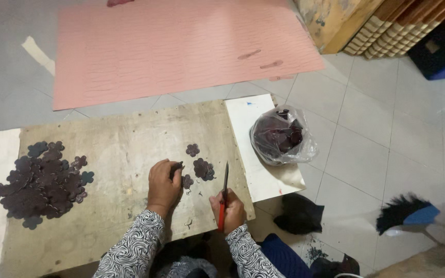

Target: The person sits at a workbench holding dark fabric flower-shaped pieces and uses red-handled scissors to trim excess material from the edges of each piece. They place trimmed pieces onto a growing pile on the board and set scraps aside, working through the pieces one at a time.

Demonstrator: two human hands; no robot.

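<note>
L hand (164, 184) pinches a dark flower-shaped cutout (177, 168) w/ closed fingers, near the plywood board (124, 139) front edge. R hand (230, 208) fist-grips red-handled scissors (224, 195), blades up & shut. More cutouts (202, 168) just beside; big pile (41, 181) at left edge. Risk: blade tip sits close to L fingers, so a slip could nick them or tear the thin piece.

The middle of the wooden board (124, 149) lies bare between the big heap of dark flower pieces (39, 183) at its left and the small cluster (202, 169) beside the left hand (163, 186). The scissors (224, 198) in the right hand (229, 210) stand upright near the board's right edge, and a tied plastic bag (281, 136) blocks the white panel (243, 121) beyond it.
</note>
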